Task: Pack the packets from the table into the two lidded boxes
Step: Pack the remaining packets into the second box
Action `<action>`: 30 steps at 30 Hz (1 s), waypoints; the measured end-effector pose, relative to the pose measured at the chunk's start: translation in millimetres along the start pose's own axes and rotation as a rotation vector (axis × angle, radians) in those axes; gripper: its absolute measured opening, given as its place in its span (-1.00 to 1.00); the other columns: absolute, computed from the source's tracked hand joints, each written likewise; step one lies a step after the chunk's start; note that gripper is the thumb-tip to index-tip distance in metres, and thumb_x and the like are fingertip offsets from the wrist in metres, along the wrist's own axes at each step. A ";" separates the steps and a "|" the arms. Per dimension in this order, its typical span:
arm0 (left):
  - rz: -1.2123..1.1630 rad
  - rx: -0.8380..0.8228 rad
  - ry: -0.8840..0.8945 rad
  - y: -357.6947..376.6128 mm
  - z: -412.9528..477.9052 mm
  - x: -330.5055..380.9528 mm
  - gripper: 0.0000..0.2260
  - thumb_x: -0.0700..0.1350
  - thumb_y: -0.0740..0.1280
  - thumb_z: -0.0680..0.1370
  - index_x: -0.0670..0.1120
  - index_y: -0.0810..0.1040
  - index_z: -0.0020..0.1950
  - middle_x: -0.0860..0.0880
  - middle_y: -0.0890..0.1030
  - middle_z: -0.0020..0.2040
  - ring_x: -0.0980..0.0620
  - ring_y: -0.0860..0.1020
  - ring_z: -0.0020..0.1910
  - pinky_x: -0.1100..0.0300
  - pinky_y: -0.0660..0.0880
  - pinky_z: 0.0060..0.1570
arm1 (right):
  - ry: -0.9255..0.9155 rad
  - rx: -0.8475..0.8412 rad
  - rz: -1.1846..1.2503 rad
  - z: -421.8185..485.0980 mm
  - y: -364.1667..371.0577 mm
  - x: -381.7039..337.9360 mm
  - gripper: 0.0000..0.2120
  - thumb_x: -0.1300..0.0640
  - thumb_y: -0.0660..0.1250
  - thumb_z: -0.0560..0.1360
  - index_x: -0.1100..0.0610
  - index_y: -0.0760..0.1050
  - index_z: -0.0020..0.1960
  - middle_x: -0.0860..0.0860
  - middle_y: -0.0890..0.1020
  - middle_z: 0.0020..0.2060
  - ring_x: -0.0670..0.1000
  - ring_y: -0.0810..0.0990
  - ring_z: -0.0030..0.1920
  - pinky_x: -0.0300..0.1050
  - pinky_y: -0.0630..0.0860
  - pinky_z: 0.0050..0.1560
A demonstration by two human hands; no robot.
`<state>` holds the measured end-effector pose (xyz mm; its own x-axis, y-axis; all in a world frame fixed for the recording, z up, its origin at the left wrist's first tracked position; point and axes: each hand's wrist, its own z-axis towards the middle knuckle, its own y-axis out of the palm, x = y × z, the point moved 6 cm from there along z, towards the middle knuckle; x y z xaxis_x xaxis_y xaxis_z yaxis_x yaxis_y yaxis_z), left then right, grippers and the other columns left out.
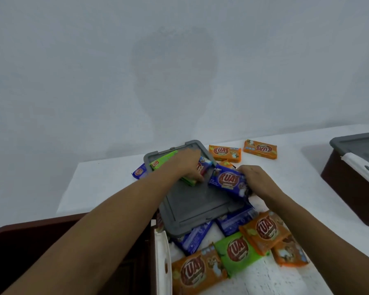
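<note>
Flat grey plastic box lid [197, 204], rectangular with a raised rim: lies tilted on the white table [107, 188], its near corners resting on blue foil packets [195, 237].

Left hand [189, 165]: fingers curled down onto a small pile at the lid's far end, a green packet [161, 161] and a blue-and-red packet [201, 167]. Whether the fingers actually pinch one cannot be told; the fingertips [197, 177] press at the pile's near edge.

Right hand [255, 179]: closed on a blue "KUAT" foil packet [227, 182], thumb and fingers clamping its right end, the packet angled over the lid's right rim.

Beyond both sets of fingers: two orange packets [225, 153] near the table's far edge, well apart from the lid, with bare white table between them and the wall.

Nearer than the fingers, right of the lid's near edge: overlapping orange packets [264, 231], one green "KUAT" packet [237, 252], another orange one [197, 271] at the bottom.

Under the left forearm: open dark brown plastic box [30, 241], white latch [162, 252] at its right wall, just beside the lid's near-left corner.

Far right of the right fingers: second brown box with grey lid on [356, 167], separated by open table.
</note>
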<state>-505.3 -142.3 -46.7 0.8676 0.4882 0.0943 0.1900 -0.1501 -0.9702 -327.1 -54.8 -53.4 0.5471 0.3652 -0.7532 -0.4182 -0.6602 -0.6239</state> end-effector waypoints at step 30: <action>0.308 0.045 0.084 1.4 -327.0 -149.4 -0.41 0.30 0.47 0.27 0.01 0.48 0.16 0.04 0.51 0.07 0.00 0.50 0.05 0.10 0.45 -0.12 | -0.728 -0.279 -1.257 -176.9 207.8 -193.7 -0.40 -0.25 0.45 0.32 0.02 0.46 0.25 0.02 0.57 0.13 0.08 0.58 0.08 -0.03 0.50 -0.05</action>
<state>-484.4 -496.6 10.8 0.9165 0.3528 -0.1887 -0.1059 -0.2409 -0.9647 -391.7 -378.8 -0.3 -0.0749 0.9656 0.2492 0.2393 0.2600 -0.9355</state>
